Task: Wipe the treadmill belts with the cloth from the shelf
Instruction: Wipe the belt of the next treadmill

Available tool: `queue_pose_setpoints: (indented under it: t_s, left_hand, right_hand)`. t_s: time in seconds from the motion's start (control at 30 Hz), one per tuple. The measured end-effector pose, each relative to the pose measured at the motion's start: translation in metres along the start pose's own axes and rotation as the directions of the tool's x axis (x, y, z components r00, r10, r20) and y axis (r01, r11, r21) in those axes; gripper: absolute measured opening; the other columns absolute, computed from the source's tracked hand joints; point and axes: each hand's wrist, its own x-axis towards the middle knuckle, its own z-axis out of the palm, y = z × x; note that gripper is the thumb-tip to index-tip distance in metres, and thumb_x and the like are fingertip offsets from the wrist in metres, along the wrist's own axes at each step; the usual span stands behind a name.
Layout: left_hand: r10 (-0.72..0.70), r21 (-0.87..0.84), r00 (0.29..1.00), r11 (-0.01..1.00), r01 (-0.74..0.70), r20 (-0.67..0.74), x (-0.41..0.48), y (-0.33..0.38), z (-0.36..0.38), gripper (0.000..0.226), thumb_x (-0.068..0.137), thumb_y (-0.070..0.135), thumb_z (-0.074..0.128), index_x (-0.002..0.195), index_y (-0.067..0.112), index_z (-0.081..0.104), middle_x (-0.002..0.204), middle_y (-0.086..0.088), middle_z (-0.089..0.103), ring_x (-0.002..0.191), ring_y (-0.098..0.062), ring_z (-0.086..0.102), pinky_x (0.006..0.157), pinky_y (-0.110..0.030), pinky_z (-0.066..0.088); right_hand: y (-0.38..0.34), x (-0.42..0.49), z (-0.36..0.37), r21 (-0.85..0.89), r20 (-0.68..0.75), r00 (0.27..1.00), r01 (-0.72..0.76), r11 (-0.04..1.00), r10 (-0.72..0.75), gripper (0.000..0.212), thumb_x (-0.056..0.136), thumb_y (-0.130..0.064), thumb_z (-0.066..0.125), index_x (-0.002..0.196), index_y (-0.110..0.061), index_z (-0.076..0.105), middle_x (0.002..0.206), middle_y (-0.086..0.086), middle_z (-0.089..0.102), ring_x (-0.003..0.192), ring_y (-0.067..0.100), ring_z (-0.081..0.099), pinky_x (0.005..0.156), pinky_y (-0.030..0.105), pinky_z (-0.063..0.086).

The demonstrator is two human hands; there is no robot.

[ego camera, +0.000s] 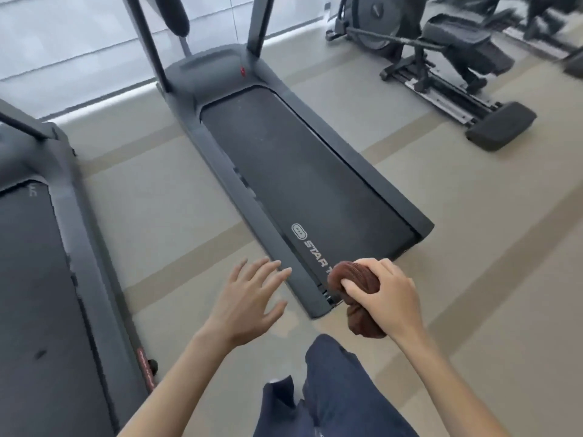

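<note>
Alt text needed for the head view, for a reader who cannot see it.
The right hand grips a bunched brown cloth at the near end of a treadmill belt; the left hand hovers open to its left. A second treadmill stands at left, an elliptical at far right.

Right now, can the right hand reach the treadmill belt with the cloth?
Probably yes. The right hand grips the bunched brown cloth by the near end of the treadmill belt, and nothing lies between them. The left hand hangs open near the rail, out of the way.
</note>
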Motion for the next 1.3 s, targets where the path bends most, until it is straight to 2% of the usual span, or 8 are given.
queue_pose_setpoints:
  t_s: [0.23,0.37,0.5,0.67,0.8,1.0,1.13,1.3]
  left_hand:
    - [0.189,-0.018,0.978,0.982,-0.188,0.090,0.060,-0.012,0.018,0.051,0.088,0.048,0.038,0.130,0.026,0.056,0.136,-0.001,0.054,0.124,-0.023,0.051,0.107,-0.047,0.034]
    - [0.262,0.009,0.950,0.964,-0.267,0.168,0.098,-0.029,0.019,0.052,0.089,0.049,0.036,0.132,0.027,0.054,0.138,0.000,0.052,0.127,-0.022,0.048,0.110,-0.047,0.030]
    - [0.361,0.021,0.916,0.929,-0.370,0.176,0.145,-0.051,0.020,0.052,0.089,0.048,0.036,0.133,0.026,0.052,0.141,0.000,0.049,0.130,-0.023,0.044,0.112,-0.043,0.019]
    - [0.417,-0.029,0.895,0.908,-0.418,0.162,0.201,-0.062,0.020,0.050,0.089,0.046,0.037,0.131,0.023,0.054,0.136,-0.001,0.053,0.128,-0.024,0.046,0.109,-0.047,0.033]
    - [0.495,-0.040,0.844,0.866,-0.498,0.205,0.242,-0.071,0.038,0.051,0.089,0.044,0.036,0.130,0.022,0.055,0.135,-0.002,0.054,0.127,-0.024,0.047,0.110,-0.043,0.028]
    - [0.613,-0.044,0.721,0.771,-0.636,0.322,0.282,-0.105,0.109,0.051,0.087,0.044,0.036,0.126,0.021,0.059,0.132,-0.002,0.057,0.123,-0.023,0.052,0.109,-0.042,0.031]
    - [0.663,-0.054,0.652,0.715,-0.697,0.368,0.305,-0.127,0.176,0.051,0.088,0.044,0.037,0.127,0.020,0.059,0.132,-0.003,0.057,0.124,-0.024,0.051,0.108,-0.039,0.021]
    - [0.704,-0.051,0.616,0.672,-0.739,0.353,0.337,-0.137,0.300,0.051,0.088,0.043,0.037,0.125,0.017,0.060,0.131,-0.004,0.057,0.122,-0.027,0.052,0.107,-0.041,0.028]
  right_hand:
    - [0.014,0.003,0.021,-0.061,-0.055,0.984,-0.174,0.983,0.170,0.046,0.062,-0.064,0.042,0.096,-0.041,0.063,0.090,-0.014,0.058,0.090,0.016,0.057,0.081,0.037,0.043]
    - [0.023,0.024,0.031,-0.037,-0.138,0.958,-0.257,0.966,0.250,0.045,0.065,-0.062,0.046,0.098,-0.039,0.065,0.090,-0.012,0.058,0.087,0.018,0.059,0.080,0.039,0.046]
    - [0.035,0.053,0.031,0.023,-0.216,0.902,-0.378,0.925,0.374,0.038,0.068,-0.056,0.055,0.099,-0.037,0.065,0.088,-0.011,0.057,0.089,0.021,0.059,0.081,0.042,0.046]
    - [0.048,0.087,0.033,0.044,-0.255,0.849,-0.468,0.883,0.463,0.036,0.073,-0.055,0.061,0.102,-0.035,0.065,0.094,-0.007,0.060,0.093,0.024,0.057,0.086,0.040,0.041]
    - [0.056,0.098,0.055,0.109,-0.284,0.770,-0.566,0.817,0.571,0.033,0.075,-0.053,0.065,0.103,-0.034,0.065,0.095,-0.005,0.061,0.092,0.023,0.058,0.085,0.039,0.043]
    - [0.068,0.101,0.151,0.166,-0.284,0.660,-0.681,0.714,0.696,0.033,0.076,-0.052,0.066,0.103,-0.033,0.065,0.095,-0.006,0.061,0.091,0.022,0.060,0.082,0.043,0.047]
    - [0.093,0.120,0.219,0.160,-0.281,0.638,-0.706,0.690,0.717,0.038,0.077,-0.056,0.062,0.107,-0.033,0.065,0.099,-0.007,0.062,0.094,0.021,0.059,0.083,0.038,0.042]
    - [0.162,0.149,0.321,0.120,-0.282,0.639,-0.716,0.687,0.715,0.040,0.077,-0.057,0.059,0.106,-0.030,0.066,0.098,-0.002,0.064,0.094,0.025,0.060,0.081,0.039,0.041]
